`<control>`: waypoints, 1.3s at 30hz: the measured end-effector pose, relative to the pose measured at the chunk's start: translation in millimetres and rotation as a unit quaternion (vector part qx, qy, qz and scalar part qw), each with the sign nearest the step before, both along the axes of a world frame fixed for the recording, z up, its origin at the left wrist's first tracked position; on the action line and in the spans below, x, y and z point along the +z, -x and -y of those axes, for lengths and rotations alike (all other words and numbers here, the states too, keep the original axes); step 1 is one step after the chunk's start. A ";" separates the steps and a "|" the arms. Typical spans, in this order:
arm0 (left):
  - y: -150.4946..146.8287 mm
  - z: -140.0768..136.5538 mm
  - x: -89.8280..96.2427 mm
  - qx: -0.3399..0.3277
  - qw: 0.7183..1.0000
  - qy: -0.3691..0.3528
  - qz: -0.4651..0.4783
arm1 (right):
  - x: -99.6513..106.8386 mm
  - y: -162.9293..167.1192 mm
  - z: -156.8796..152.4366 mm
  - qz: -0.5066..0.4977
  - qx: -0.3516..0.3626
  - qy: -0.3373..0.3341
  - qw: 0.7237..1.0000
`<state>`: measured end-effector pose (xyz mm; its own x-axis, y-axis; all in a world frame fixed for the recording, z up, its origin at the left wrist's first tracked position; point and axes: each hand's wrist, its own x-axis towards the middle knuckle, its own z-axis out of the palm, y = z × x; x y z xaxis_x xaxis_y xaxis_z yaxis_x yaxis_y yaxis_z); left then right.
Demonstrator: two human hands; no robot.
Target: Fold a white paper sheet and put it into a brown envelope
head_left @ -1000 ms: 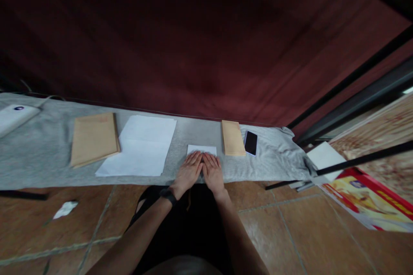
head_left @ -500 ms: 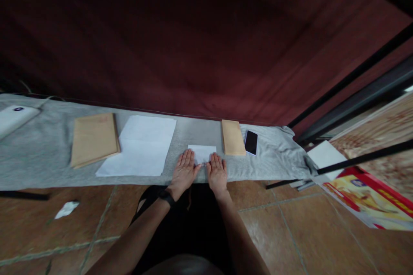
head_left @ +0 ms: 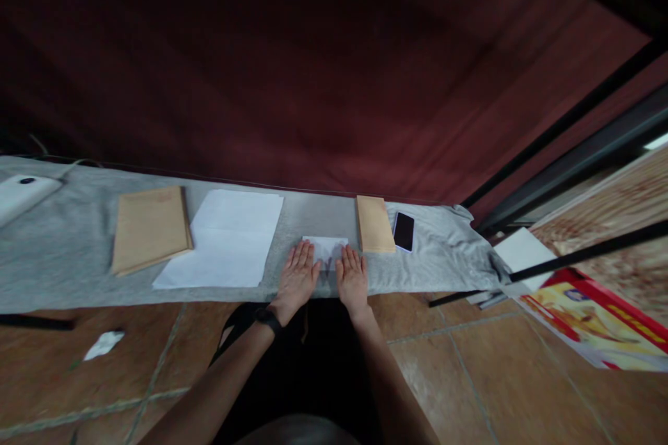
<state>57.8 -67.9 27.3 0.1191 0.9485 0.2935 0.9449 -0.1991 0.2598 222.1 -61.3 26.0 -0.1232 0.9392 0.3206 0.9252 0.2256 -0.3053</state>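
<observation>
A small folded sheet of white paper (head_left: pixel 326 247) lies on the grey cloth in front of me. My left hand (head_left: pixel 299 275) rests flat on its left side, fingers stretched out. On the paper's right edge lies my right hand (head_left: pixel 351 279), also flat with fingers extended. Neither hand grips anything; the fingers hide parts of the paper's two sides. Just right of it is a stack of narrow brown envelopes (head_left: pixel 376 226). Larger white sheets (head_left: pixel 229 240) are spread to the left of my hands.
Large brown envelopes (head_left: pixel 151 229) lie left of the sheets, slightly overlapping them. A white device (head_left: pixel 26 196) with a cable sits at the far left. A phone (head_left: pixel 403 231) lies beside the narrow envelopes. A red and yellow box (head_left: pixel 595 320) and black bars (head_left: pixel 584 254) stand at right.
My thumbs have drawn back from the middle of the paper toward each hand, showing more of it. The view has shifted slightly; the other things stay put.
</observation>
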 end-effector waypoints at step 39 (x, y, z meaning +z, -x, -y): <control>-10.6 -36.7 2.5 -0.092 0.995 0.033 -0.022 | 10.9 11.8 -34.6 0.034 0.085 0.043 0.995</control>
